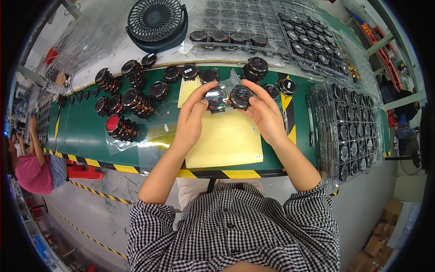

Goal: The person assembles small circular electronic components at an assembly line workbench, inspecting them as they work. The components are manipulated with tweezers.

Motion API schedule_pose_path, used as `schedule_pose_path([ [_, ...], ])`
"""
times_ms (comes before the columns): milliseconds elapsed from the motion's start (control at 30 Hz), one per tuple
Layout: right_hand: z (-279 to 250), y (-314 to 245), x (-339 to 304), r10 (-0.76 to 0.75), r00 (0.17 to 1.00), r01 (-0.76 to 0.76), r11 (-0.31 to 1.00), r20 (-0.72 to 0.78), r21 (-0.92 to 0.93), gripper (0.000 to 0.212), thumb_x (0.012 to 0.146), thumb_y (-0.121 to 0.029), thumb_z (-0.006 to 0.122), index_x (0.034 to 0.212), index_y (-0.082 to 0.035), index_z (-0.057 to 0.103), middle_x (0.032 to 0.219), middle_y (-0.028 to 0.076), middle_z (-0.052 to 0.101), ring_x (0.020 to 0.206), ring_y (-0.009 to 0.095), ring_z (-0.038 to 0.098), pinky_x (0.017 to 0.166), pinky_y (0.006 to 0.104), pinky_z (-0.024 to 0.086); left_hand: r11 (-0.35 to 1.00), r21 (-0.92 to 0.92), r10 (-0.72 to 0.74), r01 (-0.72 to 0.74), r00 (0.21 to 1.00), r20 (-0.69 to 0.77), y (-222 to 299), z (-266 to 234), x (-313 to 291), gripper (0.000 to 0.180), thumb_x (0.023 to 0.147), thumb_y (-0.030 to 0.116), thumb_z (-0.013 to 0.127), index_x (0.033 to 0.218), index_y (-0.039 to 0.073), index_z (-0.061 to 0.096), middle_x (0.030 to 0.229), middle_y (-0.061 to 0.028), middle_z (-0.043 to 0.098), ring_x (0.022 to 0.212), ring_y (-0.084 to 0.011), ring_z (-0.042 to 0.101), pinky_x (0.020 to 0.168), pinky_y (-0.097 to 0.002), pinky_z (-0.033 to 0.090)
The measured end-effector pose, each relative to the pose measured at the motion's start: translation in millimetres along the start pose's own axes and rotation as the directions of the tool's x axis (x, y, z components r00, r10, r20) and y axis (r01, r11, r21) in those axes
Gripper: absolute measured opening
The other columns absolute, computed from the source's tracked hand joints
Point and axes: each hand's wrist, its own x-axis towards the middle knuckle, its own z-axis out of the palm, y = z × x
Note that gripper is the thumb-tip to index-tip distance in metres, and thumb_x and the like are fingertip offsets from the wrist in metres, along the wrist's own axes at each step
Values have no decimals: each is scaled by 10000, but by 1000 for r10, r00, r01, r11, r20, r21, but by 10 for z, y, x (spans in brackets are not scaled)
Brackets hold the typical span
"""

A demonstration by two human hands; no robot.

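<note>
Side by side above a yellow sheet [224,140], I hold two round black watch cases without straps. My left hand [194,119] grips one watch case [216,99] by its edge; its glossy face catches the light. Between thumb and fingers of my right hand [267,115] is the other watch case [240,97], darker faced. The two cases nearly touch or touch; I cannot tell which. A scrap of clear film [234,78] shows just beyond them. Several stacked watch cases [139,103] stand on the green mat to the left, one stack topped with a red disc [112,123].
A black fan [157,25] stands at the back left. Clear trays of watch cases [312,43] fill the back right, and a tall tray stack [346,133] stands at the right. Striped tape [235,174] edges the green table [81,131]. Another person [38,170] is at far left.
</note>
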Motion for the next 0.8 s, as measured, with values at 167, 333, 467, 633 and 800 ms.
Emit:
schedule_pose_path([
  [167,-16,2,-13,-9,1000,10,999,21,-46,462,938,-20,355,1398,-34,392,1210,120,567,1084,203,593,935,365,497,998,-8,69,-69,998,14,-12,29,0,447,864,23,366,1280,-7,526,1201,-69,572,1021,-109,526,910,-243,394],
  [333,-8,7,-15,-21,1000,23,993,22,-112,462,935,-11,354,1394,-45,401,1136,90,577,1010,166,608,897,341,517,996,36,80,-81,997,18,17,33,-9,448,864,19,369,1285,-7,520,1194,-67,575,1033,-106,528,912,-242,395],
  [467,7,1,-30,-55,998,57,991,15,-120,458,936,-3,363,1389,-54,410,1062,65,584,982,147,608,878,335,522,994,59,89,-91,995,34,54,46,-15,451,861,4,373,1289,-5,515,1182,-67,581,1025,-102,537,907,-241,405],
  [633,-24,21,-23,-69,998,70,986,14,-154,441,944,-12,383,1382,-54,421,1053,57,598,952,120,601,847,314,526,997,-14,71,-70,997,24,27,73,-10,395,890,-9,447,1279,-6,516,1160,-61,586,1014,-103,544,894,-248,422],
  [800,39,-30,-38,-82,996,84,986,22,-142,390,951,-22,483,1339,-55,458,1112,40,590,957,66,561,814,237,502,998,-4,57,-57,998,-7,-39,86,12,382,884,-7,574,1262,-5,521,1132,-53,588,1003,-103,550,876,-255,437],
])
